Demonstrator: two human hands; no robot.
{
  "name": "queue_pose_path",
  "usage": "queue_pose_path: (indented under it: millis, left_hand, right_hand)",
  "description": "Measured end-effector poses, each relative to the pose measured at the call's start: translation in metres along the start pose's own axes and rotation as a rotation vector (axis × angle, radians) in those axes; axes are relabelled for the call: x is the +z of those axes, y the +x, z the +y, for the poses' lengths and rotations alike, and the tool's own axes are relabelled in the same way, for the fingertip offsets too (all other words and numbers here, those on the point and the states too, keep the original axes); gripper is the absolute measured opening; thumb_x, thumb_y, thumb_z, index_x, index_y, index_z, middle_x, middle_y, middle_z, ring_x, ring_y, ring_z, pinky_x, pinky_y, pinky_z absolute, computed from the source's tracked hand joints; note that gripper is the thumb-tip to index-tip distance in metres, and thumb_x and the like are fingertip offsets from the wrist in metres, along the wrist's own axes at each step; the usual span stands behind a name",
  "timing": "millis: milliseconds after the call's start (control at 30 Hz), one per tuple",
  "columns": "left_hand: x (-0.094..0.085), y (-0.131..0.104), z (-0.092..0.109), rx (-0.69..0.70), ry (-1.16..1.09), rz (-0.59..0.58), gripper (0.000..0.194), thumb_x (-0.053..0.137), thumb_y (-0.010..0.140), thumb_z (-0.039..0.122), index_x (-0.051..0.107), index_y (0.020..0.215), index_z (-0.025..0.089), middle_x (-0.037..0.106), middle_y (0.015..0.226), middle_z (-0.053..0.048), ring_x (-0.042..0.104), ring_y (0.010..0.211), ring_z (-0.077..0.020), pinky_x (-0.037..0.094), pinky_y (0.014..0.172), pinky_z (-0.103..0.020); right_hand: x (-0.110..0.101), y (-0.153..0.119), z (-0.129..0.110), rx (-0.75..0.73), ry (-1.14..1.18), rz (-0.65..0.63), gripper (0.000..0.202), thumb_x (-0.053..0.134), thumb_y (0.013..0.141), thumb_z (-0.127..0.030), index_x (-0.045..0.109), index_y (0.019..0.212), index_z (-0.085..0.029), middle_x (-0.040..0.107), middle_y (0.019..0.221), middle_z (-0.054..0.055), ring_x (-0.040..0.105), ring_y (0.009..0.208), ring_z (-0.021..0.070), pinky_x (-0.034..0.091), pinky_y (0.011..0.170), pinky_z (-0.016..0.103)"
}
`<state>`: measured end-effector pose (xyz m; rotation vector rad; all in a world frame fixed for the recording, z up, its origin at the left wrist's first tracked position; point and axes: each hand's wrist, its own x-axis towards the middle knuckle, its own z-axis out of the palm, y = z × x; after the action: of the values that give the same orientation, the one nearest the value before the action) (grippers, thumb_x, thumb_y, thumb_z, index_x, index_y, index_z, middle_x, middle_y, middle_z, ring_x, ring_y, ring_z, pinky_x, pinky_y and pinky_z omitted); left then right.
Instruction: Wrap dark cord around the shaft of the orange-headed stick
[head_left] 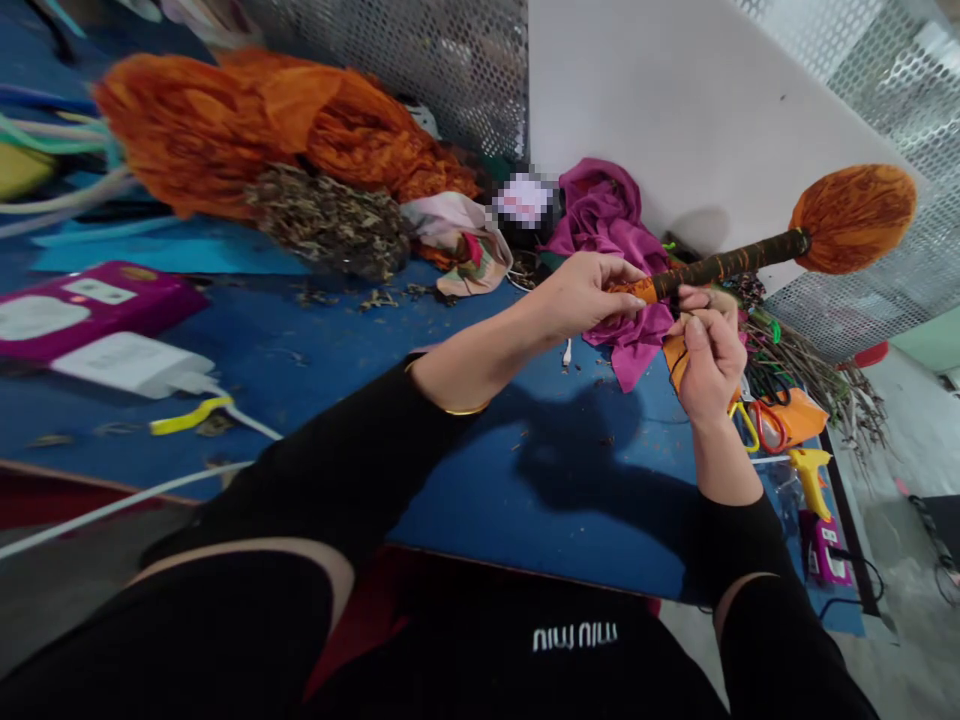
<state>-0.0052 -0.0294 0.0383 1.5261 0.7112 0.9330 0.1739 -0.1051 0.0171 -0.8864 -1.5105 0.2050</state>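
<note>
My left hand [577, 292] is closed on the near end of a wrapped stick [739, 260], which slants up to the right above the table. Dark brown material covers the shaft, with orange showing through, and its near end is orange. A rounded orange fabric bundle [855, 220] forms the far end. Just below the shaft, my right hand [711, 355] pinches an orange strip [677, 362] with fingers and thumb. Part of the strip hangs beneath that hand, and the exact pinch point is partly hidden. Crumpled magenta cloth [600, 215] lies behind my left hand.
Crumpled orange fabric [285, 120] and a dried plant clump [330, 220] lie at the back left. A purple power strip [97, 305] with a white plug is at left. Scissors [769, 425], a yellow glue gun [812, 480] and dry twigs [832, 375] are at right.
</note>
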Motion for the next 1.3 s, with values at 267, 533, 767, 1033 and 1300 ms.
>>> queue_pose_path:
  millis: [267, 533, 767, 1033, 1300]
  left_hand:
    - [0.019, 0.004, -0.021, 0.063, 0.036, -0.023, 0.019, 0.067, 0.073, 0.02, 0.077, 0.087, 0.011, 0.067, 0.071, 0.001, 0.054, 0.062, -0.0099, 0.042, 0.062, -0.024]
    - [0.022, 0.002, -0.031, 0.084, 0.269, 0.057, 0.042, 0.066, 0.076, 0.032, 0.083, 0.107, 0.01, 0.077, 0.086, -0.003, 0.063, 0.077, -0.0164, 0.049, 0.073, -0.028]
    - [0.015, 0.006, -0.036, 0.101, 0.428, 0.079, 0.045, 0.06, 0.078, 0.035, 0.083, 0.108, 0.011, 0.075, 0.086, -0.005, 0.059, 0.075, -0.0168, 0.048, 0.071, -0.029]
    - [0.006, 0.012, -0.039, 0.085, 0.4, 0.098, 0.047, 0.062, 0.077, 0.039, 0.081, 0.109, 0.01, 0.073, 0.086, -0.004, 0.054, 0.073, -0.0151, 0.043, 0.068, -0.028]
    - [0.007, 0.013, -0.042, 0.059, 0.348, 0.071, 0.038, 0.067, 0.077, 0.034, 0.079, 0.107, 0.013, 0.071, 0.082, -0.001, 0.056, 0.071, -0.0142, 0.045, 0.072, -0.03]
  right_hand:
    - [0.012, -0.001, 0.003, 0.311, 0.236, -0.006, 0.047, 0.072, 0.089, -0.069, 0.063, 0.077, -0.024, 0.055, 0.067, -0.004, 0.041, 0.052, 0.0075, 0.042, 0.053, 0.026]
    - [0.008, -0.008, -0.019, 0.354, 0.127, 0.014, 0.041, 0.073, 0.092, -0.058, 0.067, 0.074, -0.022, 0.052, 0.066, -0.004, 0.036, 0.056, 0.0068, 0.034, 0.054, 0.026]
    - [0.005, -0.006, -0.022, 0.186, 0.064, -0.105, 0.033, 0.064, 0.102, -0.05, 0.072, 0.08, -0.026, 0.064, 0.074, -0.001, 0.063, 0.074, 0.0134, 0.057, 0.079, 0.033]
    - [-0.014, 0.005, -0.027, -0.247, -0.493, -0.194, 0.024, 0.059, 0.104, -0.033, 0.074, 0.085, -0.028, 0.08, 0.086, 0.002, 0.072, 0.092, 0.0203, 0.061, 0.093, 0.04]
    - [-0.017, 0.0, -0.031, -0.095, -0.592, -0.178, 0.027, 0.054, 0.106, -0.031, 0.07, 0.085, -0.026, 0.08, 0.095, 0.003, 0.074, 0.088, 0.0155, 0.053, 0.077, 0.028]
